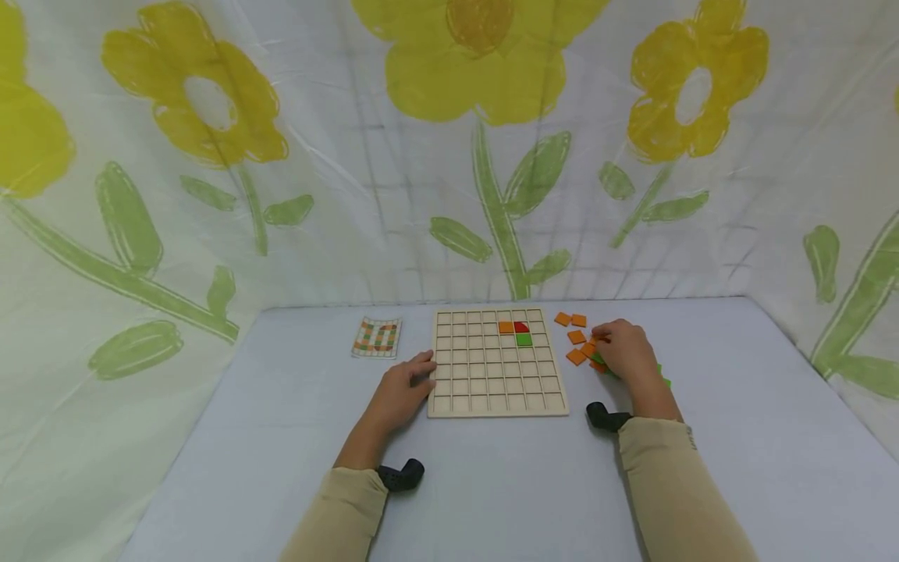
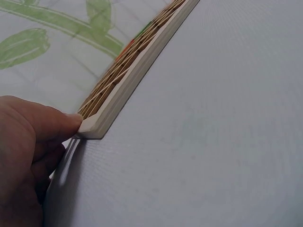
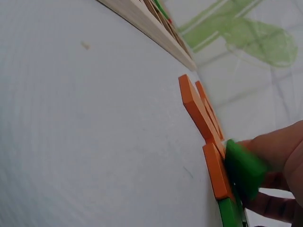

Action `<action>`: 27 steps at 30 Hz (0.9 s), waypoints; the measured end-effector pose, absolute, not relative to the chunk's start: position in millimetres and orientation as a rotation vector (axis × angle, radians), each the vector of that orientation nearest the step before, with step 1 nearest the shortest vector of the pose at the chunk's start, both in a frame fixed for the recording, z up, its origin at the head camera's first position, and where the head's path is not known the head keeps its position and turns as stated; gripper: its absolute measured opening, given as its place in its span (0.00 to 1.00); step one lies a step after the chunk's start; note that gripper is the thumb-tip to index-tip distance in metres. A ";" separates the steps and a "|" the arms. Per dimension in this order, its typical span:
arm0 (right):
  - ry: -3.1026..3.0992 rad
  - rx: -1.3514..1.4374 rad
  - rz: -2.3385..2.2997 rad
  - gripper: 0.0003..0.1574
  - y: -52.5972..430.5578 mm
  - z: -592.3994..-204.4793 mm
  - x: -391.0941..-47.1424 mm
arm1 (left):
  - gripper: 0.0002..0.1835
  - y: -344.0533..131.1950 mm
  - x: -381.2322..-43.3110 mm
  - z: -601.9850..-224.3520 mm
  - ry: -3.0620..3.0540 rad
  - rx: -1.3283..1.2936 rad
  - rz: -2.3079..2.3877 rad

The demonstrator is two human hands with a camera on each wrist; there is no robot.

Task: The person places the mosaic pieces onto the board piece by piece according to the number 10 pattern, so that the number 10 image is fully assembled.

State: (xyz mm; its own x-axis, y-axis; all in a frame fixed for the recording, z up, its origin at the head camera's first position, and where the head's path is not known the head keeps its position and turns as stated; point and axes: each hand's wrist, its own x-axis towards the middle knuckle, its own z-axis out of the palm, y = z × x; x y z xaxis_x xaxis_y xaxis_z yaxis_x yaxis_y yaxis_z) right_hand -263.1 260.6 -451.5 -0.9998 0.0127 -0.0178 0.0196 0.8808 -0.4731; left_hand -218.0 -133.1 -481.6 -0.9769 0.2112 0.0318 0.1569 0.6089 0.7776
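A square wooden grid board (image 1: 492, 377) lies at the table's middle, with an orange tile (image 1: 506, 328), a red piece with a curved edge (image 1: 520, 327) and a green tile (image 1: 524, 339) in its upper right cells. My left hand (image 1: 400, 394) touches the board's left edge; in the left wrist view its thumb (image 2: 59, 124) rests at the corner. Right of the board, my right hand (image 1: 625, 355) is over a pile of tiles. Close up, it pinches a blurred green tile (image 3: 244, 168) beside orange tiles (image 3: 217, 172). The hand hides part of the pile.
A small card with a coloured grid pattern (image 1: 376, 338) lies left of the board. Loose orange tiles (image 1: 577, 357) spread between the board and my right hand. A white cloth with painted flowers (image 1: 316, 234) hangs behind the table (image 1: 492, 484).
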 end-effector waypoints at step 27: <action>3.082 0.081 -1.027 0.09 251.9 -452.1 -262.2 | 0.19 -132.3 -218.8 -482.6 2.754 0.290 1.336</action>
State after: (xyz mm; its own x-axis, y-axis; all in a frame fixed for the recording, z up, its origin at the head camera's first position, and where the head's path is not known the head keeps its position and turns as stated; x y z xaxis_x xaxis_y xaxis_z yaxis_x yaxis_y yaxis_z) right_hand -262.2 251.9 -452.1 -0.9930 0.0812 0.0863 0.0132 0.7996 -0.6004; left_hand -218.8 -132.3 -482.6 -0.9799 0.1980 0.0222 0.1399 0.6048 0.7840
